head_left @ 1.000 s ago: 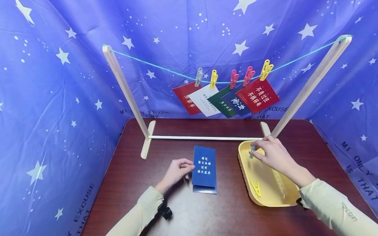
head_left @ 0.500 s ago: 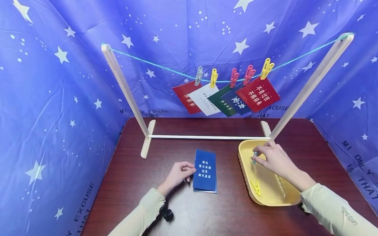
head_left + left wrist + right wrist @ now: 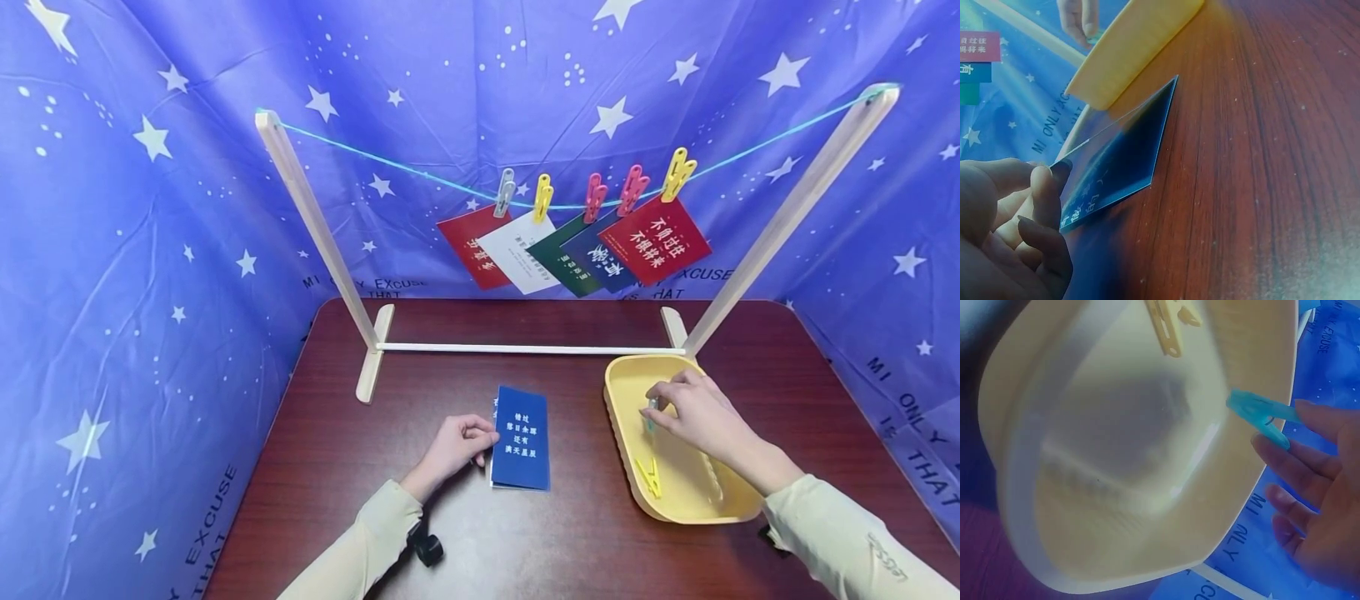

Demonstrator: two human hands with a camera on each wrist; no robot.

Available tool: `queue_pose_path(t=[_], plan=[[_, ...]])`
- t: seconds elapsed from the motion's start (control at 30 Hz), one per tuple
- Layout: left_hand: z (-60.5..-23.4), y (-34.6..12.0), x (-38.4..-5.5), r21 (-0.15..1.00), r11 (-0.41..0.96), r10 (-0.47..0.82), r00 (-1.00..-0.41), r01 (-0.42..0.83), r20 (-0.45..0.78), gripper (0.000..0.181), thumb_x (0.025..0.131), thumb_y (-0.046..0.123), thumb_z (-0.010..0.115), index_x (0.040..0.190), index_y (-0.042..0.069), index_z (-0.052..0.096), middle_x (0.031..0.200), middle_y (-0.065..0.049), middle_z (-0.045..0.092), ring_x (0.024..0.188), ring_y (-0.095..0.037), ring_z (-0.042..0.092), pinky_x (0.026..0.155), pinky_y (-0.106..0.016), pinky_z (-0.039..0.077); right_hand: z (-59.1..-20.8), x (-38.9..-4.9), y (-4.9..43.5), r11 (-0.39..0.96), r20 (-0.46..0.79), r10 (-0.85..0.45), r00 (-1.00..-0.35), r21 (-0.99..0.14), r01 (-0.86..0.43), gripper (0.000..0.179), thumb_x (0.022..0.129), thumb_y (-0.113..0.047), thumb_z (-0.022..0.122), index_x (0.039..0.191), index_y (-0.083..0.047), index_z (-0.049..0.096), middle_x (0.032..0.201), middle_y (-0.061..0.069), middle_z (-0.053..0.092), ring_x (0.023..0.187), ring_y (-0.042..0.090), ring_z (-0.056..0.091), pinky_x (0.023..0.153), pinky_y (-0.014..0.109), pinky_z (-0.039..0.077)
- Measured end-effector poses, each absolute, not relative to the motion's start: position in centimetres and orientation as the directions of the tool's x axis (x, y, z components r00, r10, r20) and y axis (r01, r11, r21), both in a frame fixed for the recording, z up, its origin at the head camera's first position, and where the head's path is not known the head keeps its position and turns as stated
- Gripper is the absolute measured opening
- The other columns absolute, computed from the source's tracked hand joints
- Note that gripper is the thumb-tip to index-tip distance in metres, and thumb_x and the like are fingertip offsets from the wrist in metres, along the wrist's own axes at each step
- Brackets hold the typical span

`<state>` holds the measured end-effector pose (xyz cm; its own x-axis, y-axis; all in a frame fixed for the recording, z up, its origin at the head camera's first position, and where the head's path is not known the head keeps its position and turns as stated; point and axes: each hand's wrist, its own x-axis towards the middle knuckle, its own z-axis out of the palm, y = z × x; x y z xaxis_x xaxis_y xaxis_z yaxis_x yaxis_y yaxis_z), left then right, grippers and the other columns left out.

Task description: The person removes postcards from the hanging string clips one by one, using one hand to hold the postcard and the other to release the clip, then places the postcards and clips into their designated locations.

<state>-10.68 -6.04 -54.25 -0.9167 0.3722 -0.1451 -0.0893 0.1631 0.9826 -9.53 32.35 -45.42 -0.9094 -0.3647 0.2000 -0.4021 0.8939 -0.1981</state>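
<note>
My left hand (image 3: 455,442) pinches the left edge of a dark blue card (image 3: 522,437) with white characters. Under this card lies another dark blue sheet with writing (image 3: 1129,162), and the two stand apart at the pinched side. Over the yellow basket (image 3: 618,421), my right hand (image 3: 693,408) holds a light blue clothespin (image 3: 1263,415) between thumb and fingers, its tip pointing away from the palm. A yellow clothespin (image 3: 648,477) rests in the basket.
Behind stands a wooden frame (image 3: 318,233) with a teal cord (image 3: 375,158). Several cards hang from it by clothespins, including a red card (image 3: 654,243) at the right and a white card (image 3: 519,254). A starry blue curtain (image 3: 450,83) surrounds the table (image 3: 330,450).
The raised blue card has come down closer over the sheet beneath, left hand with it. The right hand, with its clothespin, has shifted slightly toward the near side of the basket.
</note>
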Motion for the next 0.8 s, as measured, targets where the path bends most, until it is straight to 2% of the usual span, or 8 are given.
queue_pose_path(t=[0.37, 0.6, 0.8], plan=[[-54.3, -5.8, -10.6, 0.974, 0.207, 0.337, -0.929, -0.089, -0.156, 0.013, 0.093, 0.0, 0.072, 0.099, -0.011, 0.069, 0.066, -0.019, 0.07, 0.048, -0.005, 0.058, 0.048, -0.015, 0.036, -46.3, -9.2, 32.9, 0.904, 0.16, -0.366, -0.917, -0.176, -0.391, 0.018, 0.083, -0.024, 0.086, 0.089, -0.01, 0.077, 0.074, -0.007, 0.07, 0.085, 0.026, 0.06, 0.079, 0.051, 0.045], [-54.3, -5.9, -10.7, 0.957, 0.29, 0.341, -0.933, -0.008, -0.111, 0.01, 0.092, 0.0, 0.073, 0.094, -0.009, 0.069, 0.067, -0.019, 0.07, 0.049, -0.01, 0.06, 0.052, -0.016, 0.043, -46.6, -8.8, 32.9, 0.906, 0.133, -0.354, -0.926, -0.195, -0.375, 0.019, 0.083, -0.025, 0.086, 0.091, -0.01, 0.076, 0.073, -0.011, 0.068, 0.086, 0.025, 0.059, 0.079, 0.05, 0.045], [-54.4, -5.9, -10.8, 0.95, 0.311, 0.339, -0.934, -0.001, -0.112, 0.01, 0.092, 0.001, 0.074, 0.094, -0.007, 0.07, 0.065, -0.014, 0.069, 0.05, -0.018, 0.064, 0.054, -0.017, 0.045, -46.6, -8.5, 32.9, 0.91, 0.11, -0.348, -0.931, -0.201, -0.364, 0.019, 0.084, -0.025, 0.085, 0.09, -0.01, 0.076, 0.073, -0.01, 0.067, 0.085, 0.025, 0.059, 0.076, 0.049, 0.046]])
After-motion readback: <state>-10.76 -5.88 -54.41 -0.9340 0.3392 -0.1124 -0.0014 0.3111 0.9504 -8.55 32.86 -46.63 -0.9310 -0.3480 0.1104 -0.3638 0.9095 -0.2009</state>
